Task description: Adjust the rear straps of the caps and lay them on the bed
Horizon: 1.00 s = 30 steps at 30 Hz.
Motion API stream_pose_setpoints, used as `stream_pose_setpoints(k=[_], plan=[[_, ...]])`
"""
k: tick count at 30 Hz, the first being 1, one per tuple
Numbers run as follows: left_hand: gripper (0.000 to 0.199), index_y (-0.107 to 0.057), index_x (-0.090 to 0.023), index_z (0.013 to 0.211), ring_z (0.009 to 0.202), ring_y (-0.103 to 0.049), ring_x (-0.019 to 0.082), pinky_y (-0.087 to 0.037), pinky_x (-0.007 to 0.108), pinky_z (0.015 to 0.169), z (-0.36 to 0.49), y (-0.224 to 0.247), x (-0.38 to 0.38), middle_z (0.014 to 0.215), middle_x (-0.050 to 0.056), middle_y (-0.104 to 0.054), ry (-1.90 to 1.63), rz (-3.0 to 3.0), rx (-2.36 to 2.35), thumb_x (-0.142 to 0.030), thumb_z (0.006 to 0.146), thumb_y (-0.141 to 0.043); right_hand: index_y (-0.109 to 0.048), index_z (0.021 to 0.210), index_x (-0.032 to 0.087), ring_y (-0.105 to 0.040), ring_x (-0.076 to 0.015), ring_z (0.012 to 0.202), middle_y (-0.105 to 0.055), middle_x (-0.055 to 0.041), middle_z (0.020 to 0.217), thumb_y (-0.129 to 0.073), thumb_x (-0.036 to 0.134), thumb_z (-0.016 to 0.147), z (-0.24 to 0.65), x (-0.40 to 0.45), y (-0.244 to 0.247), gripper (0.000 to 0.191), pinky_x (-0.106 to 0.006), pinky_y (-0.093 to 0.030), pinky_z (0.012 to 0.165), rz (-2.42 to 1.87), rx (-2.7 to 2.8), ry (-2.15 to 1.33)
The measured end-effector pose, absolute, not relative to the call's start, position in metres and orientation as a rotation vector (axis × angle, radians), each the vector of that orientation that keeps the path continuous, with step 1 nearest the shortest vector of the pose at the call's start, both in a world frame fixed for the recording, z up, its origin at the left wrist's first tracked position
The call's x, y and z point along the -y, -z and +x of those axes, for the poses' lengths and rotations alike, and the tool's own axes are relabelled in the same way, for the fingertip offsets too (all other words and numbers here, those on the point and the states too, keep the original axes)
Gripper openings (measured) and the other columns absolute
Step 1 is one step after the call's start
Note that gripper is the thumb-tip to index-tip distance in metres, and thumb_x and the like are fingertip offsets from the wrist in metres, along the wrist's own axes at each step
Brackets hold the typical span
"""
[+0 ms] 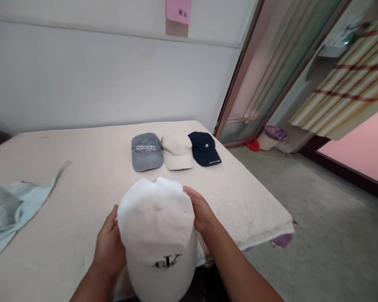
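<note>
A white baseball cap point(154, 226) with dark letters on its front is held up at the near edge of the bed-like surface, its brim toward me. My left hand point(108, 247) grips the cap's left side, the fingertips partly hidden behind it. On the opposite side my right hand point(200, 209) is closed on the cap near its back rim. Just beyond lie three more caps in a row: a grey cap point(147, 152), a beige cap point(177, 151) and a navy cap point(205, 149), brims pointing toward me.
A cream textured cover point(91, 167) spreads over the surface. Light blue cloth point(28, 205) lies at the left. A pink note point(178, 11) hangs on the white wall. To the right are concrete floor, a lined bin point(269, 138) and a striped curtain point(349, 84).
</note>
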<state>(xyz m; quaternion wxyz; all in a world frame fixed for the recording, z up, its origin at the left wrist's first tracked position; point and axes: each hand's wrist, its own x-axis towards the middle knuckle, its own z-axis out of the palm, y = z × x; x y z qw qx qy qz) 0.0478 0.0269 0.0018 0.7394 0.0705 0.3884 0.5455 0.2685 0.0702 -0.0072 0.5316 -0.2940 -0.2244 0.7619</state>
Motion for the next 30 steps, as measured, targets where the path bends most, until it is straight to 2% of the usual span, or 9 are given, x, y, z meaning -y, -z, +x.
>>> stream_pose_setpoints(k=[3, 6, 11, 15, 17, 19, 23, 25, 30], plan=[[0.026, -0.073, -0.014, 0.092, 0.088, -0.068, 0.031, -0.055, 0.038, 0.078, 0.057, -0.001, -0.017, 0.084, 0.009, -0.075, -1.081, 0.209, -0.847, -0.032, 0.080, -0.058, -0.062, 0.081, 0.016, -0.056, -0.0119, 0.062, -0.065, -0.0003, 0.073, -0.070, 0.025, 0.070, 0.276, -0.074, 0.006, 0.016, -0.023, -0.042, 0.058, -0.722, 0.485, -1.737], [0.016, -0.074, -0.015, 0.085, 0.081, -0.070, 0.030, -0.056, 0.036, 0.074, 0.063, 0.005, -0.011, 0.079, 0.010, -0.075, -0.995, 0.302, -0.830, -0.020, 0.071, -0.067, -0.063, 0.083, 0.016, -0.059, -0.0127, 0.066, -0.067, -0.0009, 0.076, -0.069, 0.026, 0.071, 0.281, -0.075, 0.004, 0.016, -0.023, -0.043, 0.061, -0.716, 0.487, -1.711], [0.026, -0.075, -0.017, 0.083, 0.073, -0.070, 0.031, -0.055, 0.036, 0.065, 0.064, 0.008, -0.010, 0.071, 0.009, -0.074, -0.909, 0.420, -0.816, -0.014, 0.058, -0.077, -0.065, 0.087, 0.017, -0.060, -0.0109, 0.067, -0.067, 0.0005, 0.077, -0.068, 0.026, 0.073, 0.291, -0.072, -0.001, 0.017, -0.022, -0.045, 0.063, -0.652, 0.517, -1.711], [0.032, -0.076, -0.016, 0.083, 0.060, -0.068, 0.031, -0.052, 0.035, 0.052, 0.059, 0.007, -0.006, 0.067, 0.010, -0.074, -0.758, 0.468, -0.830, -0.009, 0.052, -0.078, -0.065, 0.085, 0.015, -0.061, -0.0136, 0.066, -0.067, -0.0018, 0.071, -0.064, 0.042, 0.077, 0.303, -0.062, -0.001, 0.028, -0.025, -0.047, 0.066, -0.658, 0.535, -1.901], [0.032, -0.076, -0.016, 0.085, 0.060, -0.068, 0.030, -0.052, 0.036, 0.054, 0.058, 0.008, -0.004, 0.070, 0.011, -0.074, -0.702, 0.468, -0.846, -0.007, 0.055, -0.075, -0.065, 0.087, 0.012, -0.063, -0.0158, 0.066, -0.068, -0.0052, 0.073, -0.064, 0.047, 0.074, 0.308, -0.056, 0.001, 0.037, -0.027, -0.048, 0.066, -0.637, 0.571, -2.036], [0.032, -0.076, -0.017, 0.086, 0.064, -0.069, 0.030, -0.052, 0.035, 0.058, 0.060, 0.009, -0.003, 0.072, 0.011, -0.074, -0.701, 0.461, -0.875, -0.005, 0.057, -0.074, -0.065, 0.091, 0.012, -0.063, -0.0165, 0.066, -0.069, -0.0063, 0.076, -0.072, 0.039, 0.066, 0.310, -0.052, 0.002, 0.037, -0.027, -0.049, 0.065, -0.549, 0.613, -2.109], [0.036, -0.075, -0.015, 0.091, 0.071, -0.069, 0.032, -0.054, 0.038, 0.063, 0.065, 0.011, -0.006, 0.070, 0.011, -0.074, -0.767, 0.409, -0.877, -0.006, 0.055, -0.075, -0.065, 0.081, 0.016, -0.061, -0.0139, 0.061, -0.068, -0.0004, 0.070, -0.072, 0.023, 0.060, 0.311, -0.051, -0.005, 0.024, -0.025, -0.049, 0.062, -0.422, 0.508, -1.974], [0.035, -0.075, -0.015, 0.090, 0.073, -0.069, 0.034, -0.054, 0.040, 0.064, 0.067, 0.010, -0.008, 0.070, 0.011, -0.074, -0.789, 0.383, -0.853, -0.007, 0.056, -0.074, -0.064, 0.075, 0.018, -0.062, -0.0156, 0.063, -0.067, -0.0002, 0.067, -0.068, 0.029, 0.065, 0.311, -0.049, -0.010, 0.016, -0.028, -0.050, 0.065, -0.450, 0.394, -1.921], [0.029, -0.076, -0.019, 0.082, 0.074, -0.071, 0.031, -0.056, 0.041, 0.070, 0.071, 0.008, -0.009, 0.065, 0.007, -0.074, -0.831, 0.342, -0.793, -0.003, 0.059, -0.069, -0.066, 0.080, 0.020, -0.064, -0.0245, 0.079, -0.069, -0.0040, 0.074, -0.061, 0.040, 0.069, 0.312, -0.043, -0.017, 0.024, -0.036, -0.050, 0.070, -0.530, 0.262, -1.929]])
